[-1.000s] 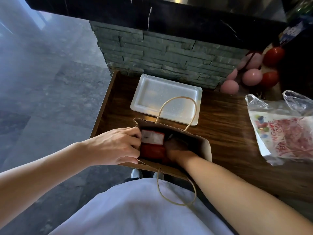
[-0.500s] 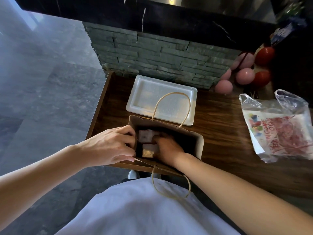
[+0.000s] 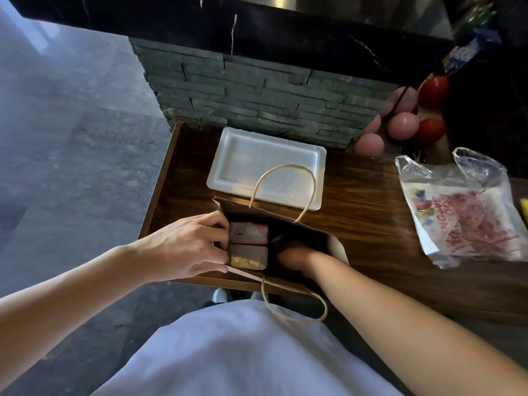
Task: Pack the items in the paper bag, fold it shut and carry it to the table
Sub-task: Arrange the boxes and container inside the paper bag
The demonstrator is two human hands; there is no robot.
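The left hand (image 3: 183, 247) is gripping the nine-o'clock rim of the brown paper bag (image 3: 333, 244) at the counter's near edge; the right hand (image 3: 294, 258), grasp hidden, is now sinking beside two newly side-by-side red-edged packs (image 3: 248, 244), so packing is nearly finished.

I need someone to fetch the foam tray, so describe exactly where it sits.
On the wooden counter, against the stone wall, just beyond the open paper bag. The white foam tray is flat, rectangular and empty, unlike the crinkled printed plastic bag to its right.
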